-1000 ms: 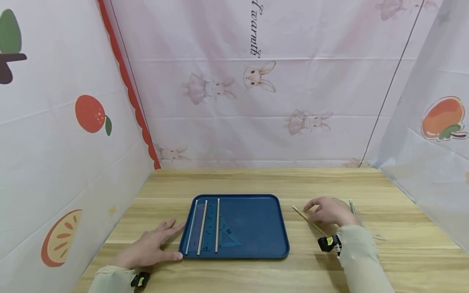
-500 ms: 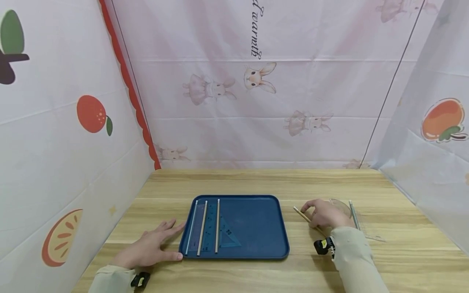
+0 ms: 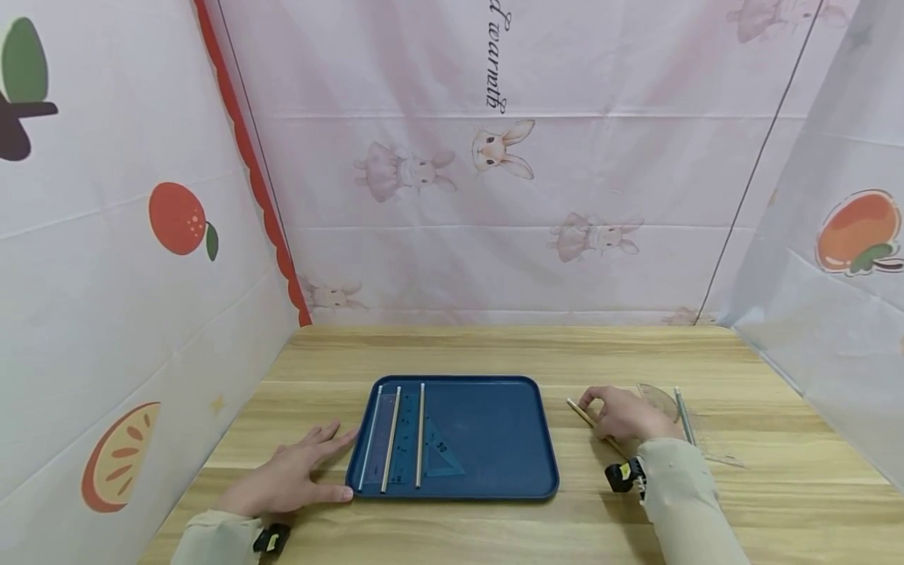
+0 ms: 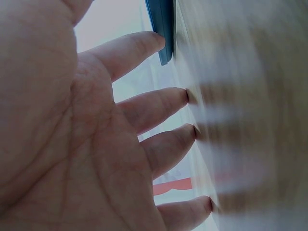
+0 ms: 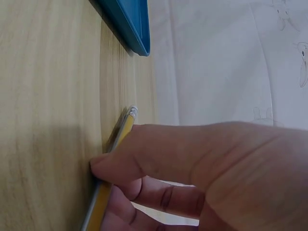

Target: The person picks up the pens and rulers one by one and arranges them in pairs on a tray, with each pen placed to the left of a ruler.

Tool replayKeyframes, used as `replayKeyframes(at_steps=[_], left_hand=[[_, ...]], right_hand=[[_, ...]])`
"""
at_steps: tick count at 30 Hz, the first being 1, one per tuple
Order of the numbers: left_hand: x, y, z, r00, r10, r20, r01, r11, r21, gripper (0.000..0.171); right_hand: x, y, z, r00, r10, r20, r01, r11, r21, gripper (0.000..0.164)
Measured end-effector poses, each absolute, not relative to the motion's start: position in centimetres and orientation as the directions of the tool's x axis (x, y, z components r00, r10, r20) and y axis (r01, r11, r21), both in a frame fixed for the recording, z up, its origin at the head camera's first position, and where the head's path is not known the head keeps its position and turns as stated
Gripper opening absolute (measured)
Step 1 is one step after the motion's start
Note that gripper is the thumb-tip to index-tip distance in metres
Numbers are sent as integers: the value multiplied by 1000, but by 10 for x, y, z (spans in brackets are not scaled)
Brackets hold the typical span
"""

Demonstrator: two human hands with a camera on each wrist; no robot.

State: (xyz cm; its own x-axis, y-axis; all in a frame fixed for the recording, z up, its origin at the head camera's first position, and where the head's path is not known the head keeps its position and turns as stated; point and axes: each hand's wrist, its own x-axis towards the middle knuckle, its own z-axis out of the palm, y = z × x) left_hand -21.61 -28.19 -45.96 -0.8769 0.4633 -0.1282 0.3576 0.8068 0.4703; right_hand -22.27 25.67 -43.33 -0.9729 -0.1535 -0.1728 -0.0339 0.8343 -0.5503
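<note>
My right hand [image 3: 625,416] pinches a yellow pencil [image 3: 581,411] between thumb and fingers, low over the table to the right of the blue tray [image 3: 494,431]. In the right wrist view the white eraser end of the pencil [image 5: 126,126] sticks out past the thumb, pointing towards the tray. My left hand [image 3: 297,471] lies with fingers spread beside the tray's left side, its thumb at the near left corner. Left wrist view: the fingertips [image 4: 185,130] of that hand touch the wooden surface, and one digit meets the tray's edge.
Inside the tray lie three pencils [image 3: 420,435], a purplish ruler [image 3: 380,439], a blue ruler [image 3: 406,439] and a blue set square [image 3: 442,448]. Right of my right hand are a clear protractor [image 3: 660,399], a grey-green pencil [image 3: 683,416] and a clear, thin-edged piece [image 3: 723,459]. Printed cloths stand around the table.
My right hand has shifted slightly towards me and left, and its fingers have come together on the yellow pencil. The protractor and grey-green pencil show more. My left hand stays put.
</note>
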Motion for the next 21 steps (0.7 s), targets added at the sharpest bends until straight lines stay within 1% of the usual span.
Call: replayKeyframes(at_steps=[6,12,21], left_hand=[[-217,-282,-461,-880,456,-135,349,812,469,97],[-218,-283,-461,-880,456,-133,349,811,469,97],[-216,-284,-461,-873,474,-117,371,800,471,97]], right_hand=[[-223,256,-433,-974,-152,-170,-30,825,-565,40],[-223,257,-433,-976,-146,-161,-19,796,-605,45],[-223,258,-433,-984,-151,-95,-57,771,-635,50]])
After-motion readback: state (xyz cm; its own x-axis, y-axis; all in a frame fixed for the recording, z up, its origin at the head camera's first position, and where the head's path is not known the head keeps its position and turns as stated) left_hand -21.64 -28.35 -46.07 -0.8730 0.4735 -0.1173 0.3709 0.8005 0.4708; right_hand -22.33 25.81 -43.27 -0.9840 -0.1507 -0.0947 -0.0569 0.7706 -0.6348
